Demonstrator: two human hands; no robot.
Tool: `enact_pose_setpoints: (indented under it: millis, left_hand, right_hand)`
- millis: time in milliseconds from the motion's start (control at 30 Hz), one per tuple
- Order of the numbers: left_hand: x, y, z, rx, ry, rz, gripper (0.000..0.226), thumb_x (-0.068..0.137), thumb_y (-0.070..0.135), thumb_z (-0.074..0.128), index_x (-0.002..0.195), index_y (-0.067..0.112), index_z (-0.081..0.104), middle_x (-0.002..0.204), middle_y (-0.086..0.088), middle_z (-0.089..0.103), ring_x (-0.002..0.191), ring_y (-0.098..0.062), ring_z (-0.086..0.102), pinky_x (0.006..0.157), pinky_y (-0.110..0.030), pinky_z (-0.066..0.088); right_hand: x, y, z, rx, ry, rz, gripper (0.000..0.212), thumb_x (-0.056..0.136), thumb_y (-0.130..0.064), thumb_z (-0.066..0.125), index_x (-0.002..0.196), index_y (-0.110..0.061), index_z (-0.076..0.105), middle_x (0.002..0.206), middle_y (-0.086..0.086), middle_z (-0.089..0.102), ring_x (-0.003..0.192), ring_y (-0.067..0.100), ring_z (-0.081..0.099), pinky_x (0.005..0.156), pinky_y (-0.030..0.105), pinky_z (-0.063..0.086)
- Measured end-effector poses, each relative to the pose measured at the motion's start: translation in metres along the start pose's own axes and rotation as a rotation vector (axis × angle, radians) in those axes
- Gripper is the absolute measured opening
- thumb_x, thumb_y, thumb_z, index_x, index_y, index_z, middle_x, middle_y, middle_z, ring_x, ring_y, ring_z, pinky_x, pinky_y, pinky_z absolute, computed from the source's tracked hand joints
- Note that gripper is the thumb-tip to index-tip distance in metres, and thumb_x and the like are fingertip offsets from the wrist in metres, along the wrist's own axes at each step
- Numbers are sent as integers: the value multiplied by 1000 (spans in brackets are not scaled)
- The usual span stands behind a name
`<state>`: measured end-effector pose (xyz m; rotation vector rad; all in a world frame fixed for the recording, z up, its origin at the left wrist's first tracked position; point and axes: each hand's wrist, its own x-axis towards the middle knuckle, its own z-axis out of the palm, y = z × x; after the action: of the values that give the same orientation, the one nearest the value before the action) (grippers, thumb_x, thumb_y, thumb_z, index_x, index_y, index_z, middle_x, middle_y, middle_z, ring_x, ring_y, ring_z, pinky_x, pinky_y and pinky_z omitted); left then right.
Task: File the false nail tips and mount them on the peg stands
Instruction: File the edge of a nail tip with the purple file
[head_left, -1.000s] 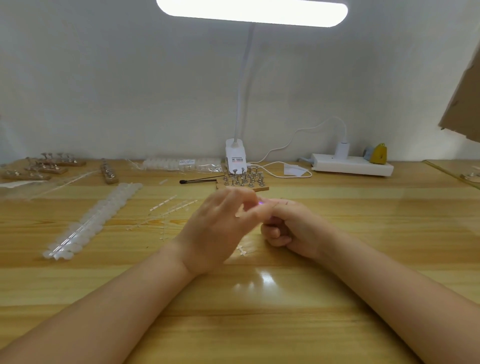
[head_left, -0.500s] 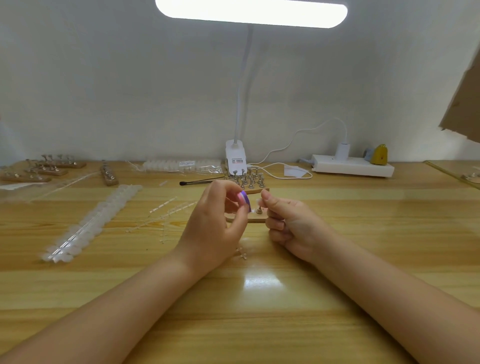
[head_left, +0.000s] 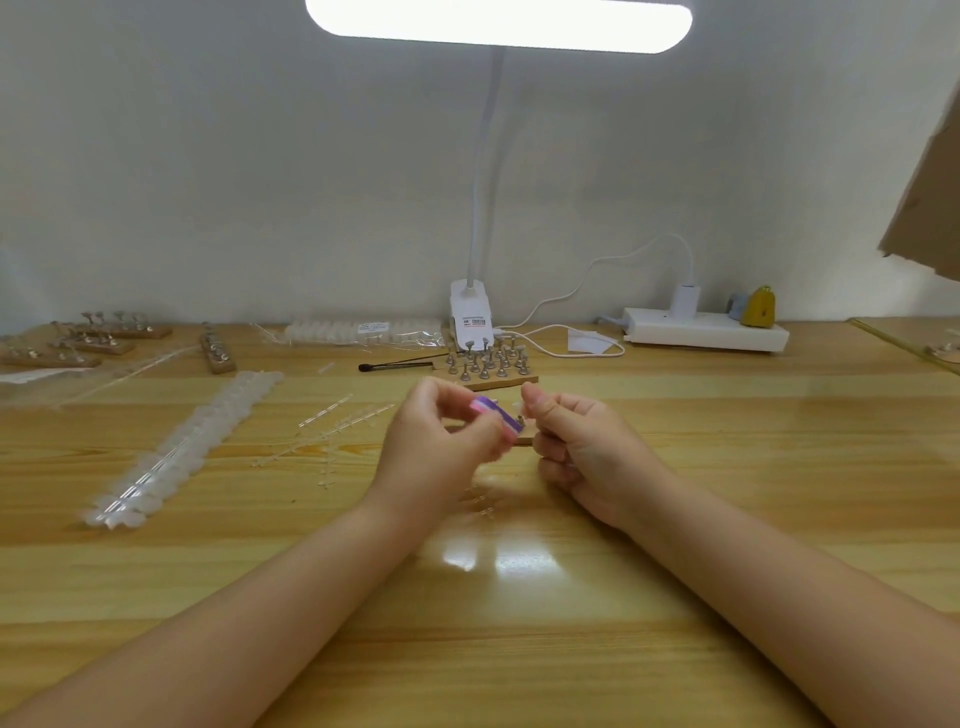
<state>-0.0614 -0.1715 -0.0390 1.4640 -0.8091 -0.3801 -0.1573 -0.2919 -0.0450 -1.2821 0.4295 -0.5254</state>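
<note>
A plain white wall fills the upper half of the view, evenly lit and slightly grey toward the corners. Below it runs a light wooden table with yellow-brown grain running left to right; its glossy top shows bright reflections of the light near the front. A white desk lamp with a long glowing bar head stands above the middle, its thin curved neck dropping to a white clamp base at the table's far edge. A white power strip lies by the wall to the right, a white cable looping from its plug. A brown cardboard edge juts in at the upper right.
</note>
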Motion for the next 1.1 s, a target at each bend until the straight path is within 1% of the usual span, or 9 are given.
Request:
enact_pose_setpoints:
  millis: [67,167,233,400,567,733,900,1033,1100]
  left_hand:
    - [-3,-1,6,-44,-39,-16,24,79,9,73,95,10,55,90,-8,68,75,-21,72,71,-33,60]
    - [5,4,-3,-292,129,-2,22,82,2,65,99,4,52,89,-17,70,79,-28,72,72,-34,59]
    - [10,6,-10,-269,176,-10,22,82,1,64,100,3,51,89,-18,70,79,-29,71,72,-36,59]
    - [-2,5,7,-147,-58,-145,28,75,-2,72,97,1,54,88,-19,70,74,-27,72,65,-33,60]
    - [13,8,-11,-369,156,-157,23,77,-3,68,95,0,55,87,-19,71,78,-31,72,67,-35,59]
    - [3,6,4,-282,-121,-324,32,72,-6,71,98,0,54,86,-24,71,72,-33,72,61,-35,58]
    - [17,5,-13,-428,155,-240,22,79,-5,64,97,0,53,82,-16,71,72,-29,72,62,-33,57]
    - [6,8,-2,-260,-158,-370,31,72,-7,68,97,-1,53,73,-16,71,64,-30,70,58,-33,57]
    - [6,8,1,-332,-107,-356,30,73,-6,67,99,-2,53,74,-16,71,66,-30,70,60,-34,57]
  right_hand:
    - [-1,-1,0,-38,-48,4,24,77,-34,65,74,-11,58,56,-3,44,44,6,32,37,16,23]
    - [1,0,-1,-23,-51,10,23,79,-32,62,77,-11,53,50,-11,46,42,3,33,35,15,24]
    - [2,1,-1,-19,-47,13,23,81,-32,61,80,-10,53,49,-11,45,42,3,33,35,15,25]
    - [1,1,-1,-44,-102,10,25,82,-36,60,75,-13,55,55,-7,47,45,5,34,37,16,26]
    - [2,-1,-1,-68,-85,47,24,94,-29,54,79,-11,53,50,-9,41,44,6,34,37,17,26]
    - [1,2,-1,-87,-100,8,29,92,-33,54,70,-14,56,54,-4,42,44,6,33,37,17,25]
    - [3,4,1,-123,-79,3,29,92,-34,55,72,-14,56,49,-7,36,43,7,33,36,16,26]
    - [2,6,0,-129,-65,-46,27,78,-41,62,68,-16,60,50,-4,40,42,6,31,37,17,26]
    - [2,6,-1,-122,-71,-68,25,75,-42,63,63,-20,62,50,-5,40,42,6,31,37,17,26]
